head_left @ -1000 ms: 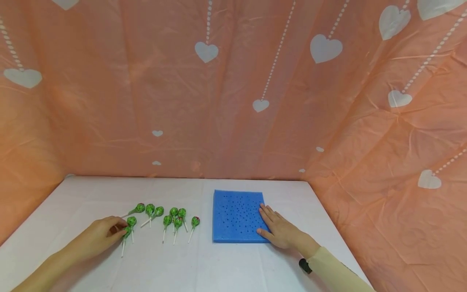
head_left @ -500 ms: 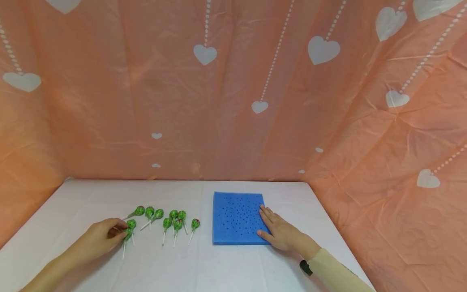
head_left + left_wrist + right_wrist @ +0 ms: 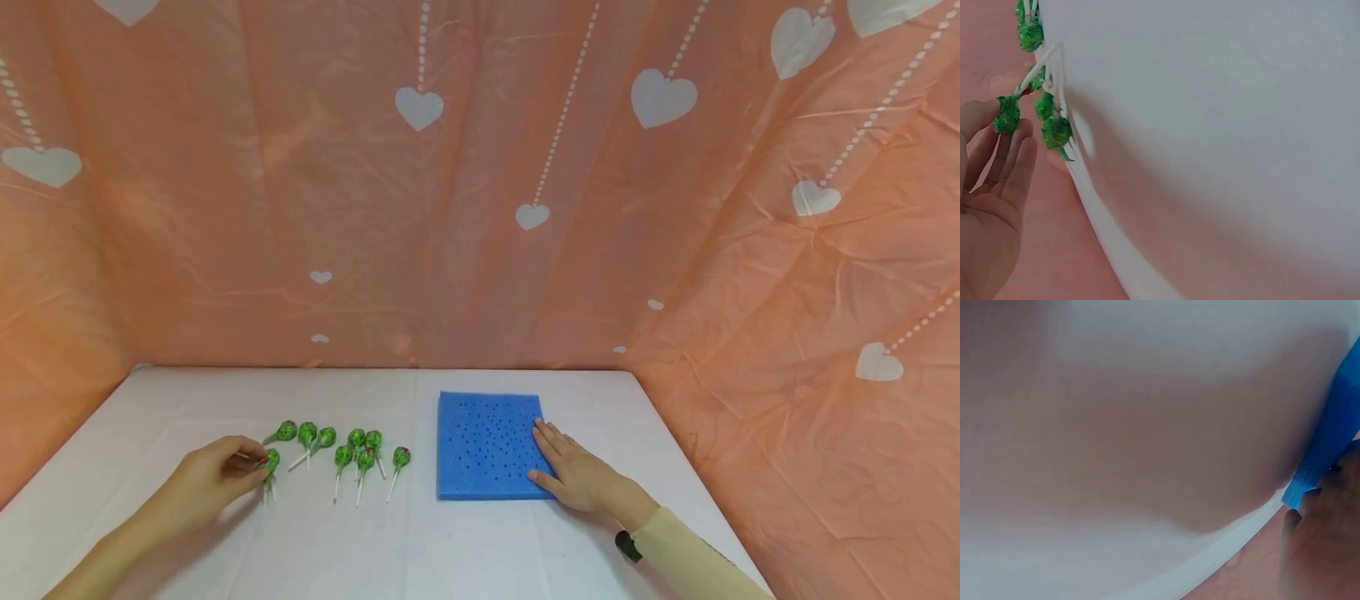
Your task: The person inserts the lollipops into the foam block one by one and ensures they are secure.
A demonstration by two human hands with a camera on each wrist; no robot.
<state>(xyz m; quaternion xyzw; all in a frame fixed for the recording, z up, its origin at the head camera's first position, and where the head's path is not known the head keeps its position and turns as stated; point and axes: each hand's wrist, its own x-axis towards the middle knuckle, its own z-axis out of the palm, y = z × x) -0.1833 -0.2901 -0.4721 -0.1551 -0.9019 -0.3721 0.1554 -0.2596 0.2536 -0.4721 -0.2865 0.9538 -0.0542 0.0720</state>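
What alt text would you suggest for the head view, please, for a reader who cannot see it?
A person's left hand pinches a green-wrapped lollipop beside several more lollipops lying on a white table. The right hand rests on the edge of a dark-speckled blue slab. Behind is an orange backdrop with white hearts.

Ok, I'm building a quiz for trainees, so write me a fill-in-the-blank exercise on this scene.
The left hand pinches a lollipop whose wrapper is mostly ____.
The right hand rests on a slab coloured ____.
From the person's side, the slab lies to the ____ of the other lollipops.
Missing words: green; blue; right.
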